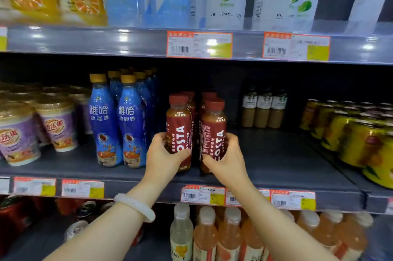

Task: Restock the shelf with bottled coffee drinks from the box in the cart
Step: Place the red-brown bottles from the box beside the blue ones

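Observation:
Two front dark-red Costa coffee bottles stand upright near the front of the middle grey shelf [276,160], with more red-capped bottles lined up behind them. My left hand [164,157] grips the lower part of the left bottle [178,124]. The lower half of the right bottle [213,131] is gripped by my right hand [227,158]. A white bangle sits on my left wrist. The box and the cart are out of view.
Blue coffee bottles [119,120] stand just left, purple cups [57,126] further left. Small Starbucks bottles [263,109] sit far back on the right, yellow cans [365,139] at the right edge. Juice cartons fill the shelf above; pale drink bottles [229,237] below.

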Demonstrator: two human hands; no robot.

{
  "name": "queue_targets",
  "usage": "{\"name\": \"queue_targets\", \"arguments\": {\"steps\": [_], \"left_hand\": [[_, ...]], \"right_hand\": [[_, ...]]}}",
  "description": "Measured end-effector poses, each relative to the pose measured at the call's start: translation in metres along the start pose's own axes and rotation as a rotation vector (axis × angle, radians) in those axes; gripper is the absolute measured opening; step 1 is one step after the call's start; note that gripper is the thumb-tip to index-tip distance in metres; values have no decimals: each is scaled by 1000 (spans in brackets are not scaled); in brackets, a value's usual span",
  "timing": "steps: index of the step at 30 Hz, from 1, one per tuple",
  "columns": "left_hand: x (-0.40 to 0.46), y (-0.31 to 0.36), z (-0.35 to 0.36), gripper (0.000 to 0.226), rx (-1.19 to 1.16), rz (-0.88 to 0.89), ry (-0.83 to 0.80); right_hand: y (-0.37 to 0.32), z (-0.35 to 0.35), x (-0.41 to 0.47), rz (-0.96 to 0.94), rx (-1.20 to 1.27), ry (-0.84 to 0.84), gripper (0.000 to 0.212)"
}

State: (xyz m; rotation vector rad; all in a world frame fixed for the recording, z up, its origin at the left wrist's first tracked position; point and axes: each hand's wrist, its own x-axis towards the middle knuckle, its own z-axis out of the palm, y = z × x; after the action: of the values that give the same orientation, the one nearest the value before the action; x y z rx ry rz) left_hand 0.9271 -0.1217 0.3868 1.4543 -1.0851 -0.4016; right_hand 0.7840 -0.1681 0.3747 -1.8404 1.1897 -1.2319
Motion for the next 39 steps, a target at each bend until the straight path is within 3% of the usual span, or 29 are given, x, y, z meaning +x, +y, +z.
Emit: {"name": "queue_targets", "arguments": {"steps": [10, 15, 39], "left_hand": [[13, -15, 2, 61, 21, 60, -142], [14, -19, -4, 74, 29, 57, -214], [20, -30, 6, 67, 114, 78, -125]], "right_hand": [[0, 10, 2, 7, -169, 14, 75], [3, 9, 1, -2, -125, -8, 72], [8, 14, 5, -12, -148, 71, 70]]}}
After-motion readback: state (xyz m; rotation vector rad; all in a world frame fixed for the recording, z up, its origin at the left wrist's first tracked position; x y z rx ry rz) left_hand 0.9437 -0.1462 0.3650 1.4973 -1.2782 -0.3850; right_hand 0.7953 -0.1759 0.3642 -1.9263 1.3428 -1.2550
